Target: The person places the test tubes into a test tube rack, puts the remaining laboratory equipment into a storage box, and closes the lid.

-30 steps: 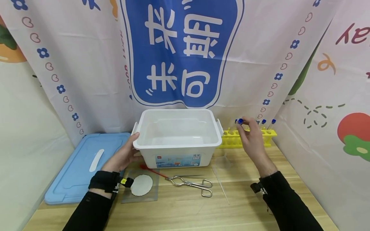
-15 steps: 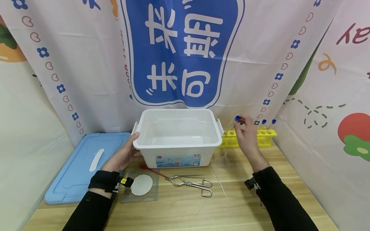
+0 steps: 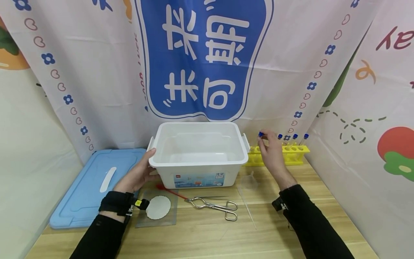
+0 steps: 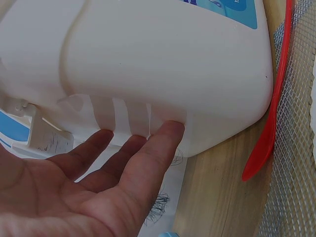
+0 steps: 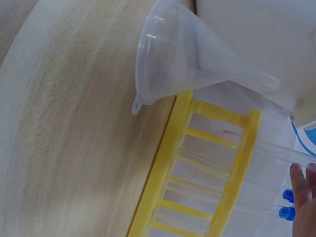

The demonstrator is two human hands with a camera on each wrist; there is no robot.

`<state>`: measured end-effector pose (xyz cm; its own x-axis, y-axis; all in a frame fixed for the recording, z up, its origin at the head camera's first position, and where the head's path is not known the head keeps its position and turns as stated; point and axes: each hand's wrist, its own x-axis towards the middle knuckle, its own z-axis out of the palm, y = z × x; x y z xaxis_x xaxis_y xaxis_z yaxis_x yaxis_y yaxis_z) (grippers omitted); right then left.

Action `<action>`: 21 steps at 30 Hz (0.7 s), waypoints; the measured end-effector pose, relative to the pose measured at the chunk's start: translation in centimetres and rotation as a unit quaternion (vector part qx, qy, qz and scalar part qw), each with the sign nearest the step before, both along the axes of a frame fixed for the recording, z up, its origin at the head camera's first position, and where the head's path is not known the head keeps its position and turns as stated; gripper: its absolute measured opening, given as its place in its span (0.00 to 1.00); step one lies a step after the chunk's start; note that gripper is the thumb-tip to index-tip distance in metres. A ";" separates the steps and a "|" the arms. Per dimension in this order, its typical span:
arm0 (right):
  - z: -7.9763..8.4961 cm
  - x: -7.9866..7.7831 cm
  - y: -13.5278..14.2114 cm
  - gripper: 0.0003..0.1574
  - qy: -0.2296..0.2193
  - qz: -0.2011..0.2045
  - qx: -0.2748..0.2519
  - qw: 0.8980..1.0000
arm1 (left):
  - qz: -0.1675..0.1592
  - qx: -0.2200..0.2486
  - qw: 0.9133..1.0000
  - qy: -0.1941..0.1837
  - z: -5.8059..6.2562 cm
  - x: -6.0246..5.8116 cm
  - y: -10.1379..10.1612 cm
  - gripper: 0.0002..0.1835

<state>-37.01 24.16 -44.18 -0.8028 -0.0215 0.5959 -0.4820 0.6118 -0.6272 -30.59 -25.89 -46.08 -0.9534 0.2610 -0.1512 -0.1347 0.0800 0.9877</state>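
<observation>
As right fingers (image 5: 298,184) pinch tube (image 5: 271,150), near rack (image 5: 241,170), left fingers (image 4: 146,165) touching bin (image 3: 198,170)

On wooden table (image 3: 210,239) | 1 tub (image 3: 198,164) | 1 lid (image 3: 88,194) | 1 rack (image 3: 295,162) | 1 funnel (image 5: 182,59)

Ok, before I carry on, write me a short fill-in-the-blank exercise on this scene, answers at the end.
1. The colour of the cap on the tube in the right hand is ____.
2. The fingers on the white tub belong to the ____ hand.
3. Seen from the head camera, the yellow rack stands to the ____ of the tub.
4. The colour of the spoon is ____.

Missing words: blue; left; right; red.
</observation>
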 end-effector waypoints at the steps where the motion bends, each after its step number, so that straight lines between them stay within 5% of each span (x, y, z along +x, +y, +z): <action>1: -0.1 -0.1 0.0 0.20 0.003 -0.002 0.006 1.000 | 0.000 0.000 1.000 0.000 0.0 0.0 0.0 0.53; 21: -1.1 -0.4 -1.1 0.23 -0.048 -0.010 0.074 0.996 | -0.001 0.001 1.000 0.003 0.0 0.0 -0.1 0.53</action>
<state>-37.41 23.05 -45.24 -0.8573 -0.0875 0.5073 -0.4110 0.7099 -0.5720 -30.57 -25.94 -46.06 -0.9540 0.2630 -0.1441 -0.1279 0.0781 0.9887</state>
